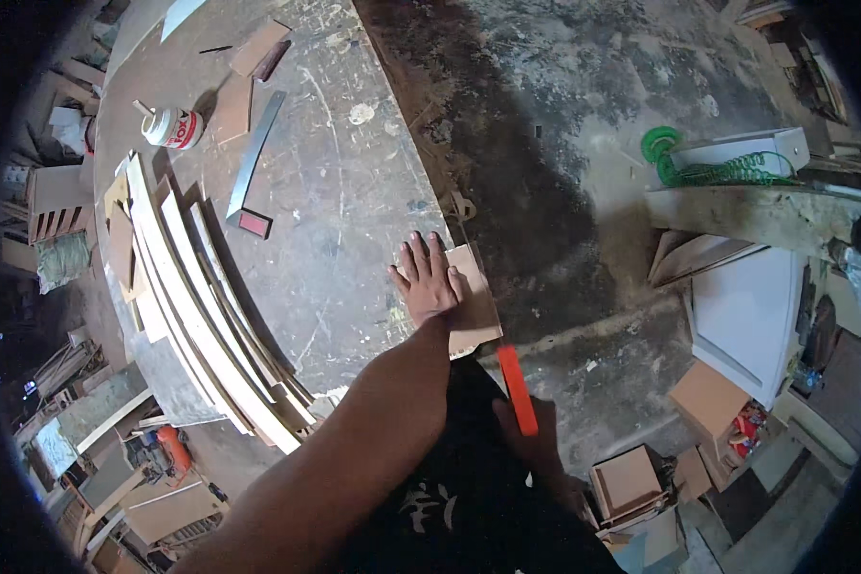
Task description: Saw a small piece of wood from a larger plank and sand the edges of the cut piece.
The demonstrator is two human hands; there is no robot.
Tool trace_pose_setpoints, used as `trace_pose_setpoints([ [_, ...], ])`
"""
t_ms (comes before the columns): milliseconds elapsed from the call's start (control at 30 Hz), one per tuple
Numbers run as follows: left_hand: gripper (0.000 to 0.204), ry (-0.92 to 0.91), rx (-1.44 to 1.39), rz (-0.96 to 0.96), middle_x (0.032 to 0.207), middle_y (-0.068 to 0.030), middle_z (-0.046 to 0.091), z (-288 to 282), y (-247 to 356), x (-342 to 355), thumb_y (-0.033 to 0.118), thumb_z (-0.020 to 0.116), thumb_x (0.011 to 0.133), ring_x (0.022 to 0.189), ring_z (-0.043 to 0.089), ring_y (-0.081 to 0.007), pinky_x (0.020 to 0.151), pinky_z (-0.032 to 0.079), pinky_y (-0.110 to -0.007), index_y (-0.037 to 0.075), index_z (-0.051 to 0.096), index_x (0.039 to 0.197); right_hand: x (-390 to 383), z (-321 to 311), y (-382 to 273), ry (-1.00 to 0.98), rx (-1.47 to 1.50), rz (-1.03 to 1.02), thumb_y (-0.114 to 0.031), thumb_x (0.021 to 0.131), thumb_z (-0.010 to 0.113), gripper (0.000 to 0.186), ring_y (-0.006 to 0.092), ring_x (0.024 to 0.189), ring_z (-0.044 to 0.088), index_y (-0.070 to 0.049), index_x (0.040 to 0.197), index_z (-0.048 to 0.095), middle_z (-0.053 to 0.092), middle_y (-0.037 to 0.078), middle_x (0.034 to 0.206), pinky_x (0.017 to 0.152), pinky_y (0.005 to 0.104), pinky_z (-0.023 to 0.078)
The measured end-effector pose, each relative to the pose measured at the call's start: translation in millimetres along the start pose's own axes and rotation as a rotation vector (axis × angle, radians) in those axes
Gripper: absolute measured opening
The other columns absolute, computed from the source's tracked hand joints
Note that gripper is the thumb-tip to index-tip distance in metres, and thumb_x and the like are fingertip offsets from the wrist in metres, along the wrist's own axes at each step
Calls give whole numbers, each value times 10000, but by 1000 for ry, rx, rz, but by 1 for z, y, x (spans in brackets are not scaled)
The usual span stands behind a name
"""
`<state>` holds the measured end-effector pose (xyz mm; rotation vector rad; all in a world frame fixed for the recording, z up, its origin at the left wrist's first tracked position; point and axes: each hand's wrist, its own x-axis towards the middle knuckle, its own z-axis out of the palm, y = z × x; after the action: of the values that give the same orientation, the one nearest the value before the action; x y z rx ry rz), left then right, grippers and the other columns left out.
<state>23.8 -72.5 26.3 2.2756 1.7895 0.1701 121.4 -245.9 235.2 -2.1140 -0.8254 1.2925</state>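
My left hand lies flat with its fingers spread, across the table edge side of a small light-brown board. The board rests at the right edge of the worktable, near my body. Lower and to the right, my right hand is in shadow and closed around a long, narrow orange tool. Its far end points up toward the board's near corner; what kind of tool it is does not show. Part of my right hand's fingers is hidden in the dark.
Long wood strips lie along the table's left side. Beyond are a try square, a white tub and brown board pieces. Off the table to the right stand a beam with a coiled green hose, a white panel and cardboard boxes.
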Motion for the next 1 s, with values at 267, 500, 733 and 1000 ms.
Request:
trace_pose_setpoints([
  [267, 665, -66, 28, -8, 1602, -137, 141, -5, 6, 3, 372, 377, 922, 1467, 126, -375, 1135, 55, -630, 171, 220, 1536, 27, 19, 9, 91, 31, -62, -226, 860, 695, 336, 211, 435, 512, -6, 650, 550, 525, 135, 525, 442, 371, 361],
  [500, 648, 36, 31, 15, 1582, -156, 204, 1, 1, 3, 379, 377, 914, 1447, 188, -387, 1118, 103, -643, 155, 291, 1515, -32, 5, 34, -1, 117, 34, -219, 851, 704, 348, 198, 436, 504, -24, 626, 524, 511, 114, 511, 444, 368, 357],
  [733, 674, 43, 31, 31, 1589, -165, 167, 5, -6, 1, 366, 391, 907, 1453, 160, -393, 1117, 88, -646, 136, 257, 1526, -21, 15, 18, 102, 72, -35, -231, 850, 700, 339, 143, 479, 514, -15, 637, 550, 525, 101, 528, 465, 365, 387],
  [1000, 663, 5, 3, 24, 1592, -157, 166, 1, 3, 0, 377, 380, 916, 1465, 139, -378, 1119, 76, -657, 144, 258, 1525, 17, 24, 21, 8, -12, 28, -298, 861, 683, 278, 315, 578, 645, -49, 982, 657, 631, 158, 659, 528, 385, 494],
])
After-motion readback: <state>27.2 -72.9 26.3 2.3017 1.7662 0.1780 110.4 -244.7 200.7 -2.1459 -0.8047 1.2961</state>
